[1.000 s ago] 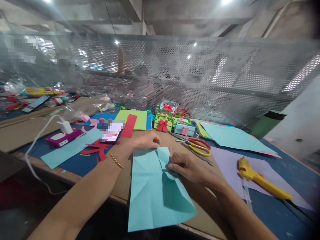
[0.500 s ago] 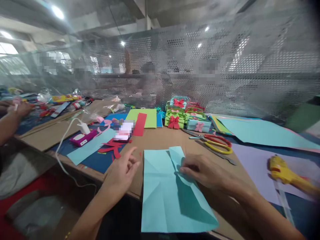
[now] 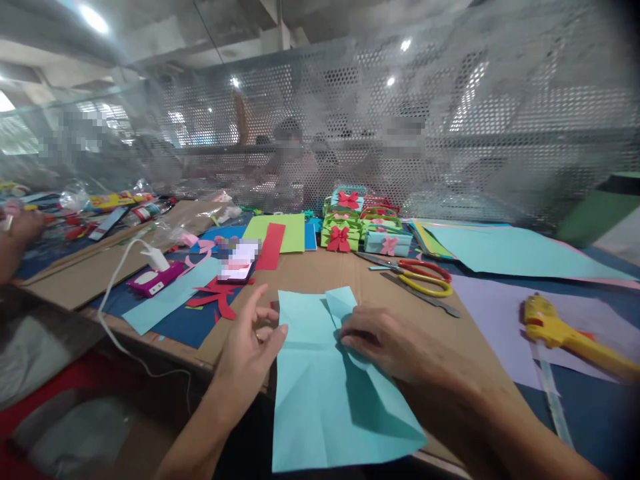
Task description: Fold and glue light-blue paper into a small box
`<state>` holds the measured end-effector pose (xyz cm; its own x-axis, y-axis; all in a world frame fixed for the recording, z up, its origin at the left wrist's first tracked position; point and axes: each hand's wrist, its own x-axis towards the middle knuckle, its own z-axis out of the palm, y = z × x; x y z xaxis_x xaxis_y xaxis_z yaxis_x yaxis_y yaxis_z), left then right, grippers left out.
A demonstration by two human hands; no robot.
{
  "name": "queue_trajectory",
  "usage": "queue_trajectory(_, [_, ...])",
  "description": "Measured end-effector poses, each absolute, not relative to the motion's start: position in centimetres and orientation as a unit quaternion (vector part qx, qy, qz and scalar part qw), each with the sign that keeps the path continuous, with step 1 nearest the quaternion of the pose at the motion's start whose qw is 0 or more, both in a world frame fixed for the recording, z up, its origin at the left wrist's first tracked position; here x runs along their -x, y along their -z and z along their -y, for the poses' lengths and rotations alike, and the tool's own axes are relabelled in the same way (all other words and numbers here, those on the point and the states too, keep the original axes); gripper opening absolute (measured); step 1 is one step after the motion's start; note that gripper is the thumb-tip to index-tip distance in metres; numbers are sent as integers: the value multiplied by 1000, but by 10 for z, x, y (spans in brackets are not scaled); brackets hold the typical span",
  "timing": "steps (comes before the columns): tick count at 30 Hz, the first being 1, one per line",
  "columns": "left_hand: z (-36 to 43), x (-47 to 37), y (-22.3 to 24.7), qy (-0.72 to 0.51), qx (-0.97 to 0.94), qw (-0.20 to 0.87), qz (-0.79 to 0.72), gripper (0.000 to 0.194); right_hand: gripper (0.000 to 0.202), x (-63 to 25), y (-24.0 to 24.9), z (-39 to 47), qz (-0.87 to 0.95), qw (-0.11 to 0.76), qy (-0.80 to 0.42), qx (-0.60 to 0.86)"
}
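Turquoise sheet [image 3: 310,400] pinched at its folded right flap by the fingers of the right hand [image 3: 383,337]. Fingers of the left hand [image 3: 253,343] spread and curved at the sheet's left edge, thumb tip overlapping that edge in view; actual contact impossible to tell. Creases across and down the sheet, right side bulging up, near end reaching past the edge of the worktop [image 3: 600,427]. For a clean crease, best to line up the flap before pressing, steady the left edge with a light flat touch, and run a fingertip along the fold from the middle outward. Safer, probably, to draw the whole sheet onto the cardboard [image 3: 310,273] first, with stray wrinkles likely from firm pressure over the overhang. Beyond the sheet, small paper bags [image 3: 341,233] with bows, grouped together. Beyond and right of the sheet, scissors [image 3: 406,272]. Farther right of it, yellow glue gun [image 3: 545,323] on lilac paper [image 3: 485,307]. Left of the sheet and beyond, phone [image 3: 243,260] and red scraps [image 3: 220,293].
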<state>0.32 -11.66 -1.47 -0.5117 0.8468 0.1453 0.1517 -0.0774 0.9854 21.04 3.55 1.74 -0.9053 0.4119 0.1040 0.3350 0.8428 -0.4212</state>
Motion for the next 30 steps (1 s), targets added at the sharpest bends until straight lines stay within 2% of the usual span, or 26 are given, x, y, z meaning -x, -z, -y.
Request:
queue_trajectory(4, [126,-8,18,-598,-407,338,-602,97,19,-211,-15,-36,959,101,-197,177])
queue_trajectory(7, [129,-9,17,-592,-390,376,-597,103,19,-210,-14,-36,958,103,-195,185])
queue_trajectory(18, [118,-16,10,-570,-400,334,-635,86,21,-209,-17,-32,959,109,-204,161])
queue_trajectory(25, [113,-19,7,-531,-413,302,-675,85,54,-208,-19,-27,973,53,-207,84])
queue_trajectory(30, [114,-19,5,-525,-408,316,-677,83,59,-207,-13,-29,974,69,-207,68])
